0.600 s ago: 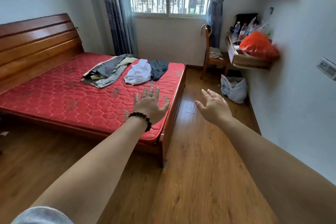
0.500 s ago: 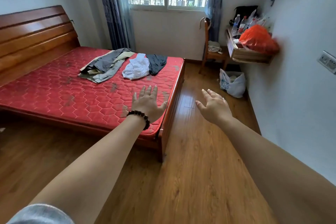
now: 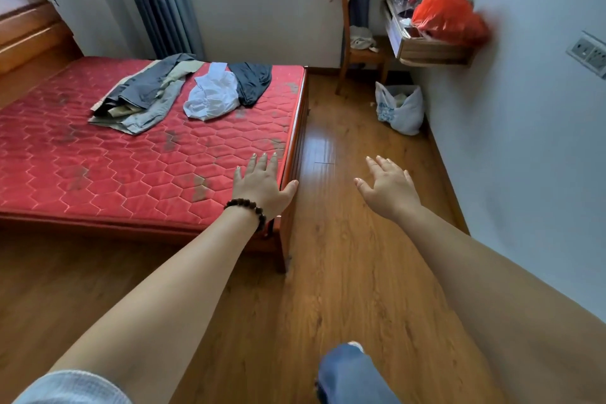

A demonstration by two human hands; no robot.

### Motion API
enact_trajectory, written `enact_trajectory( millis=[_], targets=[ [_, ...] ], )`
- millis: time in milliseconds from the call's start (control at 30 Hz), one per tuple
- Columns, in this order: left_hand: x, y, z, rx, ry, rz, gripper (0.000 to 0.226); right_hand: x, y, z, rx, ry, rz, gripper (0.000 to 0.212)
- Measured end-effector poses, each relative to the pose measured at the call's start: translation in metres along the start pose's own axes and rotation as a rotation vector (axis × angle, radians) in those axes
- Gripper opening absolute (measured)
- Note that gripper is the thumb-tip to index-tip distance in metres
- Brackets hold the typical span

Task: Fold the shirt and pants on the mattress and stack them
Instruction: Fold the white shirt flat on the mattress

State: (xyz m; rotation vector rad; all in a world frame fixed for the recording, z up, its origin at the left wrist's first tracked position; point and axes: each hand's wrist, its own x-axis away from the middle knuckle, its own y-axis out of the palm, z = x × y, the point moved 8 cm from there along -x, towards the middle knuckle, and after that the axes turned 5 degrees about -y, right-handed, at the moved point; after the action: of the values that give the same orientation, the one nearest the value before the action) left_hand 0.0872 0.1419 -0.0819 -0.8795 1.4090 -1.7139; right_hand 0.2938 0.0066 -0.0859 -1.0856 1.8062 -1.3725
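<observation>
A red quilted mattress (image 3: 98, 167) fills the left half of the view. At its far end lie crumpled clothes: a grey and beige pile of pants (image 3: 147, 92), a white shirt (image 3: 213, 95) and a dark garment (image 3: 252, 80). My left hand (image 3: 262, 185), with a bead bracelet at the wrist, is stretched forward with straight fingers in front of the mattress's near right corner and holds nothing. My right hand (image 3: 388, 187) reaches out over the wooden floor, fingers spread and empty. Both hands are well short of the clothes.
A wooden chair (image 3: 357, 43) stands by the window wall. A wall shelf (image 3: 429, 49) carries bottles and an orange bag. A white plastic bag (image 3: 400, 108) sits on the floor by the right wall. My blue-trousered knee (image 3: 347, 374) shows at the bottom.
The view has tipped down and come nearer to the bed. Both hands stay stretched out and empty; my left hand now appears at the mattress corner. A knee has come into view.
</observation>
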Motion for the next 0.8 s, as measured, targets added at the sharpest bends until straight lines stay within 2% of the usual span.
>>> enact_trajectory(
  millis=[200, 567, 800],
  targets=[
    [-0.103, 0.014, 0.028, 0.019, 0.012, -0.001, 0.078, -0.096, 0.012, 0.033, 0.018, 0.005, -0.013, 0.064],
    [-0.364, 0.015, 0.118, 0.026, -0.018, -0.024, 0.078, -0.358, -0.003, 0.114, -0.005, 0.003, -0.082, 0.064],
    [-0.503, 0.030, 0.139, 0.022, -0.036, -0.050, 0.078, -0.500, -0.001, 0.150, -0.032, 0.019, -0.124, 0.063]
  ],
)
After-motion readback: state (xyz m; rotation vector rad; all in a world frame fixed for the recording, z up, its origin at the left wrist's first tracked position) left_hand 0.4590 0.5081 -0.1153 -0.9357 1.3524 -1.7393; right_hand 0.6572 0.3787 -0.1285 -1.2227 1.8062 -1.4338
